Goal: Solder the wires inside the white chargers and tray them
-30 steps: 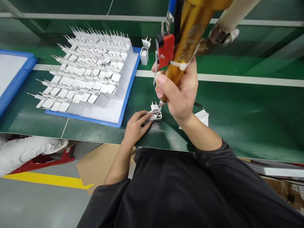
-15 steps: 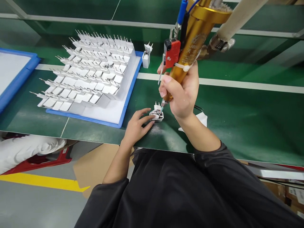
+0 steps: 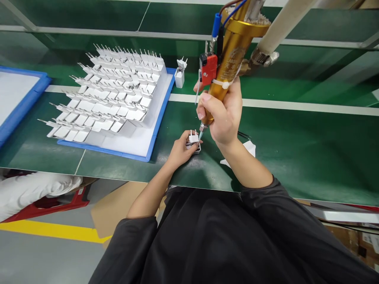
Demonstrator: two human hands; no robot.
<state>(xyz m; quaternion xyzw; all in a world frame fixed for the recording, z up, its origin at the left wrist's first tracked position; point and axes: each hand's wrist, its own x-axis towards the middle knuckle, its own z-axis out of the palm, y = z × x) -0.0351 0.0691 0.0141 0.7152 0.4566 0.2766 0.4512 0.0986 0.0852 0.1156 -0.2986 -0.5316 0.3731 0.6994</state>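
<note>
My right hand (image 3: 226, 114) is wrapped around a gold, tube-shaped glue dispenser (image 3: 229, 65), which carries a red switch (image 3: 209, 70) tied to its side. The dispenser slants down to a pale nozzle tip (image 3: 201, 135) at the right edge of a small white charger case (image 3: 197, 150). A two-pin plug piece (image 3: 193, 138) stands up at the back of that case. My left hand (image 3: 181, 151) grips the case from the left, thumb in front and fingers behind, hiding part of its inside. The case rests on the green bench.
Rows of white charger cases with pins (image 3: 103, 94) stand on a blue-edged tray (image 3: 154, 138) to the left. One more charger case (image 3: 179, 79) stands beside it. Right of my hands lie white paper (image 3: 250, 148) and dark tweezers (image 3: 244, 135). A person's white sleeve (image 3: 41, 185) shows lower left.
My left hand has gone from spread fingers resting at the case to a closed grip around it. The plug piece looks more upright. Dispenser and right hand appear slightly further left in view.
</note>
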